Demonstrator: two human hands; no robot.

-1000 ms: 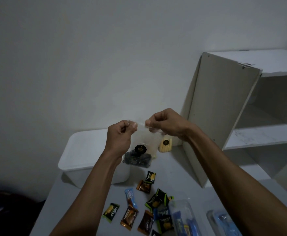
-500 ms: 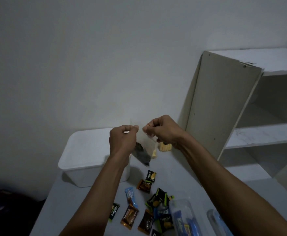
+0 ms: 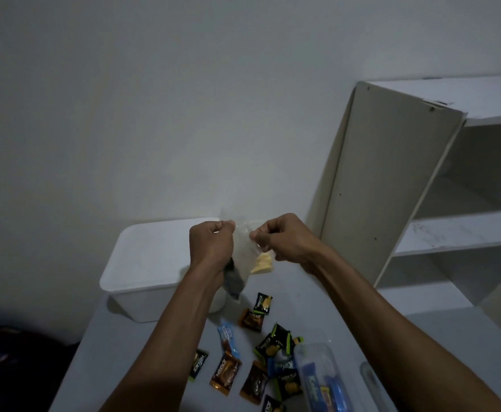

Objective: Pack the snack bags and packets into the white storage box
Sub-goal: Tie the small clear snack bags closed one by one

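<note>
Head view, left hand (image 3: pixel 212 243) and right hand (image 3: pixel 285 240) grip pinching crinkly clear plastic bag (image 3: pixel 243 248), above smooth rounded white storage box (image 3: pixel 154 263).

A thin, clear plastic bag (image 3: pixel 243 248) looks glossy and crinkled. The rectangular white storage box (image 3: pixel 151 263) at the table's far left edge appears smooth, matt plastic. Small black, orange and blue snack packets (image 3: pixel 258 361) show shiny foil-like wrapping; the pale shelf unit (image 3: pixel 386 188) looks matt, painted board.
</note>
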